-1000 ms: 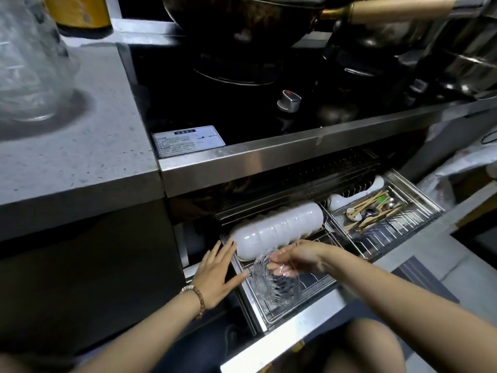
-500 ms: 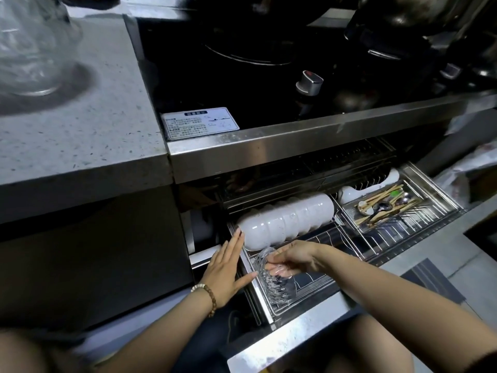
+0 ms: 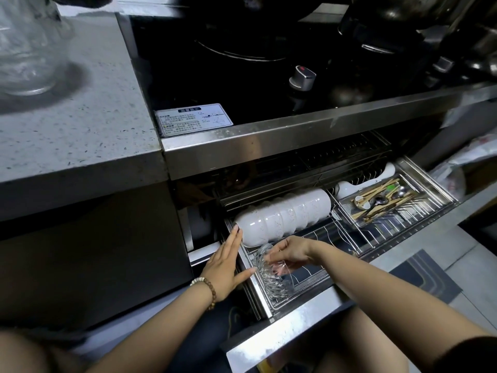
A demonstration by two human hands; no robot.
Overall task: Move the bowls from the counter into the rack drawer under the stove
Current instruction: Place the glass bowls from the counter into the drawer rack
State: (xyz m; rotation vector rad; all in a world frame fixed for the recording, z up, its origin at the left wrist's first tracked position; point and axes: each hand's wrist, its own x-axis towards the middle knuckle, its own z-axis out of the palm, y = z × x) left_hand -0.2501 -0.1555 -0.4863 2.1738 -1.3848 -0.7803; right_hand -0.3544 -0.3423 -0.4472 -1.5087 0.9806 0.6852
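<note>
The steel rack drawer (image 3: pixel 301 305) stands pulled out under the stove. A row of several white bowls (image 3: pixel 282 215) lies on edge along its back left. In front of that row a clear cut-glass bowl (image 3: pixel 271 275) stands on edge in the wire rack, and my right hand (image 3: pixel 289 251) pinches its rim. My left hand (image 3: pixel 228 262) is flat and open at the drawer's left edge; its fingertips touch the end white bowl and its thumb reaches the glass bowl. More clear glassware (image 3: pixel 25 52) stands blurred on the grey counter (image 3: pixel 80 130) at upper left.
A cutlery tray (image 3: pixel 390 203) with chopsticks and spoons sits in the drawer's right part. Above, the black stove top (image 3: pixel 242 76) carries a knob (image 3: pixel 302 80) and dark pots. The drawer's front panel (image 3: pixel 282 337) juts toward my knees. A floor mat (image 3: pixel 427 275) lies at right.
My left hand has slid up along the drawer's left edge until its fingertips reach the end white bowl. The glass bowl has settled lower into the rack under my right hand.
</note>
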